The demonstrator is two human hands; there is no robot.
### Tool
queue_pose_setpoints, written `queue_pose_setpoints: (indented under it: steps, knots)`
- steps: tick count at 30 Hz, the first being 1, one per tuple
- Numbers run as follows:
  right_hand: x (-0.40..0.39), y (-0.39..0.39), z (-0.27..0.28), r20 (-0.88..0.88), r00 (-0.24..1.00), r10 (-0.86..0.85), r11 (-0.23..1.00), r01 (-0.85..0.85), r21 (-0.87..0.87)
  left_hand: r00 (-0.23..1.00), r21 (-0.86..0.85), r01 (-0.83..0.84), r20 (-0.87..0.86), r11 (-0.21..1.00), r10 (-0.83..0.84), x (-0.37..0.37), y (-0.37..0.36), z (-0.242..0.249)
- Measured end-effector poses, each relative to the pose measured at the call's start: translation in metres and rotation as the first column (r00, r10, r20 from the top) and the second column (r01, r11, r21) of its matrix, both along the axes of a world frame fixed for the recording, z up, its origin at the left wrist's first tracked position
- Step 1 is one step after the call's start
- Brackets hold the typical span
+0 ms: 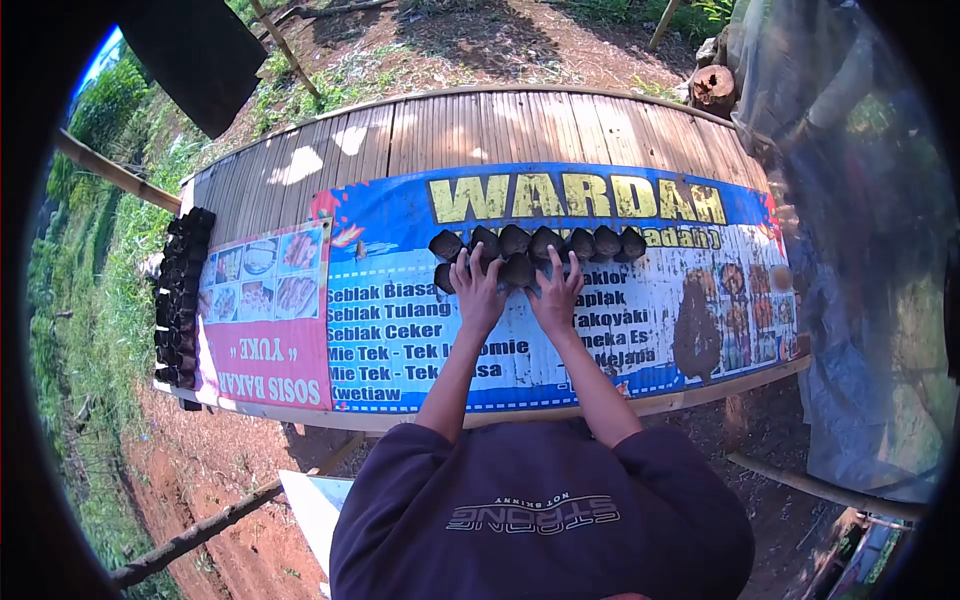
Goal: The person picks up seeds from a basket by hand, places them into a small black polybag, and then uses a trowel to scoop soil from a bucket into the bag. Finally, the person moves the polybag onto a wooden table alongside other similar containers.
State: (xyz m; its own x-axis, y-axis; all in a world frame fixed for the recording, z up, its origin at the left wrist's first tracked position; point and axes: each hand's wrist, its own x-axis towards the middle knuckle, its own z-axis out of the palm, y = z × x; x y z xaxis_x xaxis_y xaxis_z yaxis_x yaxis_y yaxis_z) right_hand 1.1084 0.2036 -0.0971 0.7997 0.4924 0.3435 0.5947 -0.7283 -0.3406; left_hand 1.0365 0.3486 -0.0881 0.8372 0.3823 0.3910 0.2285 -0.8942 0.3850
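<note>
Small dark cups (pixel 608 243) stand side by side in a row on the printed banner, with a shorter second row below the row's left part. My left hand (pixel 478 285) reaches over the second row, fingers apart, its fingertips at the cups around it. My right hand (pixel 556 290) is just to the right, fingers spread, touching the cups near the middle. Between both hands sits a dark cup (pixel 516 271) of the second row. The fingers partly cover the neighbouring cups.
The banner (pixel 400 345) lies over a slatted bamboo table (pixel 450 125). Several dark cups (pixel 180 300) are stacked in a column at the table's left edge. Clear plastic sheeting (pixel 850 250) hangs at the right. A cut log (pixel 713 88) lies beyond the back right corner.
</note>
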Motion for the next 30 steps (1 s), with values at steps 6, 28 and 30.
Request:
queue_pose_setpoints:
  steps: [6,28,30]
  knots:
    - [0.001,0.002,0.0,0.018,1.0,0.001,1.0,-0.001,-0.004,0.999,-0.012,-0.031,-0.036,0.999,0.03,0.001,0.001,0.003]
    - [-0.008,-0.001,0.004,-0.002,0.999,-0.038,0.999,0.038,0.009,0.998,-0.034,-0.047,0.027,0.998,0.048,-0.024,0.0,0.001]
    - [-0.015,-0.005,0.005,-0.003,0.999,-0.052,0.998,0.052,0.032,0.997,-0.051,-0.051,0.049,0.997,0.053,-0.028,-0.004,-0.001]
